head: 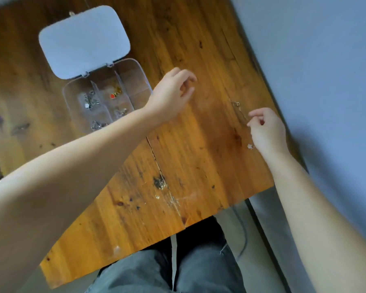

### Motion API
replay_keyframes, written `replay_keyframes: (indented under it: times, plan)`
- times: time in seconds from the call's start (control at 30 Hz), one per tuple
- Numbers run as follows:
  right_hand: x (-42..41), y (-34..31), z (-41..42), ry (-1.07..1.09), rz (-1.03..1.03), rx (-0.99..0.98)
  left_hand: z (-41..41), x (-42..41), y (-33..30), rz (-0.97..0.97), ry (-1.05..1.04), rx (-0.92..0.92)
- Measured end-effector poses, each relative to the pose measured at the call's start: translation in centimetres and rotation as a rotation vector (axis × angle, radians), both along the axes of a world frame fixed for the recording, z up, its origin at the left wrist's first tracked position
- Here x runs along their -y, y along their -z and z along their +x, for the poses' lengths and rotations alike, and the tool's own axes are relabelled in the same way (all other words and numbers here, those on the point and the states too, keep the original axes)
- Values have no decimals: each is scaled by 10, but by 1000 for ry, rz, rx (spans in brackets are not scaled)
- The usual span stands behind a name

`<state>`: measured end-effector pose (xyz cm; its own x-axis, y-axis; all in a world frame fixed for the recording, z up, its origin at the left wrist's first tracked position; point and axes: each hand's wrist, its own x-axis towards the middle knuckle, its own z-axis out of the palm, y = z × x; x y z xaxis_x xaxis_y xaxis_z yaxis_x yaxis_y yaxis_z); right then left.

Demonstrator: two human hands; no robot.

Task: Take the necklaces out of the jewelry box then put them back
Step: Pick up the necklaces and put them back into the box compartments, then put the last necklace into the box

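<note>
The clear plastic jewelry box [143, 76] lies at the upper left of the table with its white lid [84, 41] folded back. Several compartments hold small jewelry, one piece red and gold [114, 94]. My left hand [171, 94] hovers just right of the box, fingers loosely apart and holding nothing. A thin silver necklace [239, 108] lies stretched on the wood near the table's right edge. My right hand [266, 130] pinches its near end between thumb and forefinger. A small pale pendant [250, 146] shows beside the heel of that hand.
The wooden table [178, 166] is worn and stained, with a crack down its middle. Its right edge runs close to a grey wall [325, 81]. My legs in grey trousers [167, 271] are below the front edge. Blurred objects sit at the far left.
</note>
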<state>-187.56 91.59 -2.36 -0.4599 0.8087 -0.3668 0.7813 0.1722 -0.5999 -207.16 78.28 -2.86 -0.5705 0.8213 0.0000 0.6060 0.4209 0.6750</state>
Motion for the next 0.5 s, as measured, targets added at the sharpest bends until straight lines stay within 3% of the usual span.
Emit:
replay_keyframes:
  times: [0.2,0.3,0.4,0.47,0.5]
  plan:
    - [36,-13,-162,-359,-69,-142,-100,128,-23,31,-637,-147]
    - [61,-8,-239,-402,-96,-205,-138,165,-22,5,-967,-159]
    - [79,-6,-295,-293,-224,-208,-161,179,-11,-80,-1116,231]
    - [85,-3,-314,-271,-303,-190,-164,180,-6,-12,-1070,533]
    - [87,-2,-317,-290,-298,-184,-164,179,-6,35,-1041,597]
